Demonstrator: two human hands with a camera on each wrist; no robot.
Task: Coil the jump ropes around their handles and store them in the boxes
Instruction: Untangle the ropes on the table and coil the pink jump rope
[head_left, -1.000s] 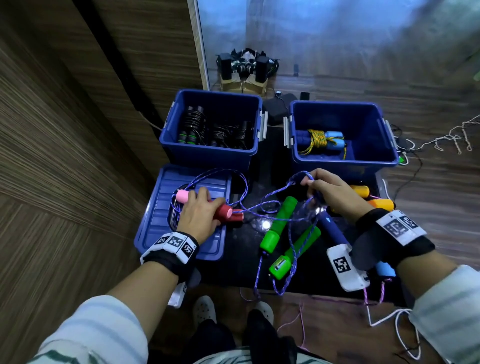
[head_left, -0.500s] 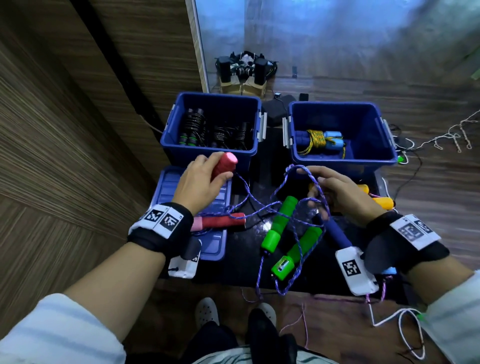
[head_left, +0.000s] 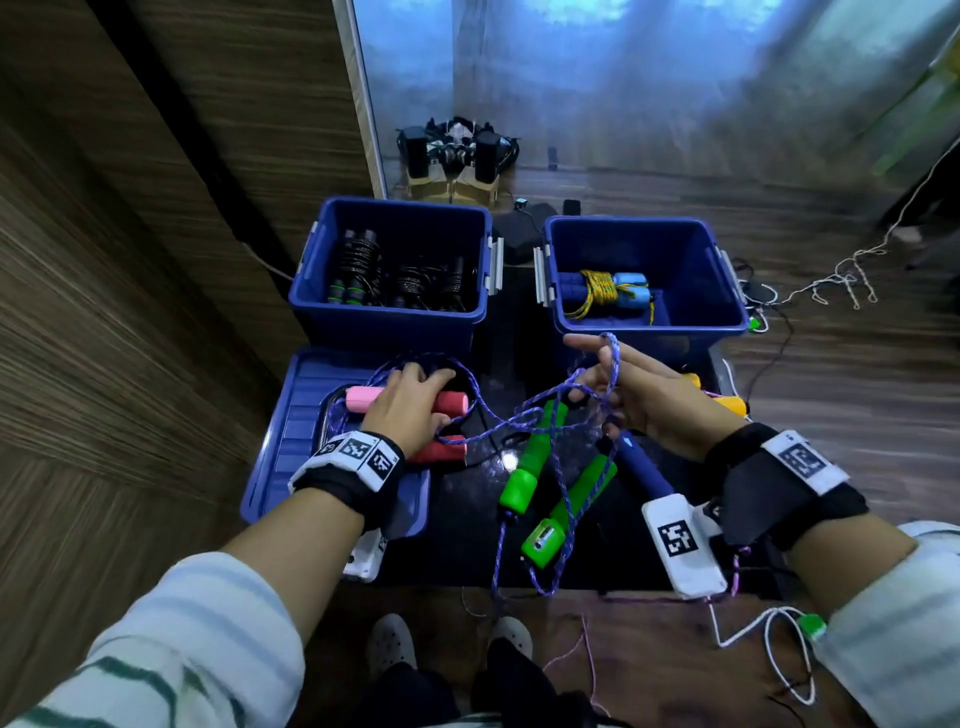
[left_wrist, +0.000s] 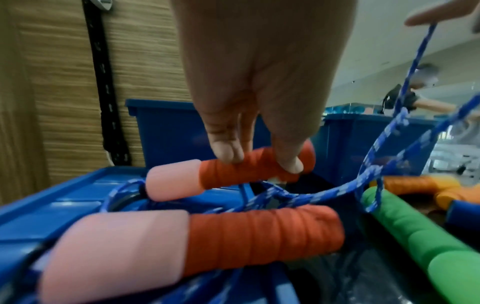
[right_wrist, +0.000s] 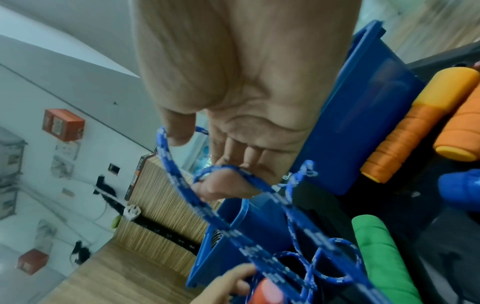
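Note:
My left hand (head_left: 410, 410) grips one red-and-pink handle (left_wrist: 257, 170) from above and holds it on the blue lid (head_left: 301, 441). The matching handle (left_wrist: 207, 236) lies just in front of it. Their purple-blue rope (head_left: 519, 415) runs from the handles across to my right hand (head_left: 623, 384). That hand is raised in front of the right blue box (head_left: 649, 332), with a loop of the rope (right_wrist: 182, 185) hooked over its thumb and a curled finger. The left blue box (head_left: 389, 312) holds several coiled black ropes. A blue-handled rope with yellow cord (head_left: 608, 291) lies in the right box.
Two green handles (head_left: 524, 467) with their rope lie on the dark table between my hands. A dark blue handle (head_left: 644, 467) lies under my right hand and orange handles (head_left: 727, 402) lie right of it. Loose white cord trails on the floor at right.
My left hand had lifted one red handle towards the left box; now it is back down on the lid beside the other handle. My right hand has raised the rope loop higher.

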